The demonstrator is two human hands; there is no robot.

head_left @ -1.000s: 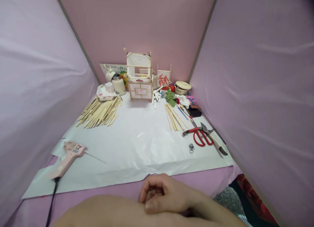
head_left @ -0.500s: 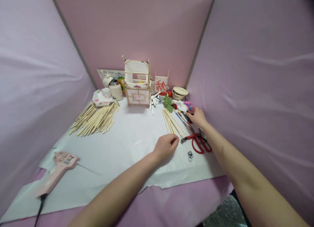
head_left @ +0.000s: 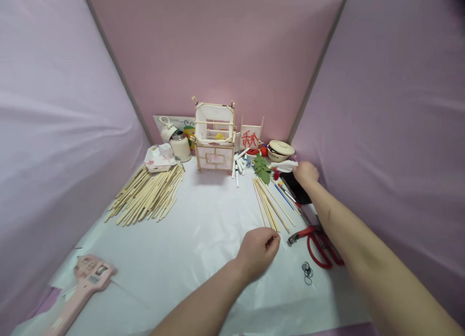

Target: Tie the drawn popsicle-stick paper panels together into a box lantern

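Note:
My left hand (head_left: 258,251) rests on the white-covered table with its fingers curled closed, just below the near ends of a few thin sticks (head_left: 268,205); what it holds, if anything, is hidden. At the right back, my right hand (head_left: 306,175) is at the crumpled white tissue (head_left: 285,167), above a black flat item (head_left: 296,186); its fingertips are mostly hidden. Red-handled scissors (head_left: 319,250) and red pliers (head_left: 302,233) lie below my right forearm. Nearer the front is a small pile of black rubber bands (head_left: 307,273).
A stick-framed model house (head_left: 215,137) stands at the back centre, with white markers (head_left: 240,164) and green leaves (head_left: 262,168) beside it. Many sticks (head_left: 148,193) lie at left, below a cream jar (head_left: 180,147). A pink glue gun (head_left: 89,278) lies front left.
My right hand has moved back and right, from the black item to the tissue. The camera view has shifted, so the table things appear lower. My left hand remains closed.

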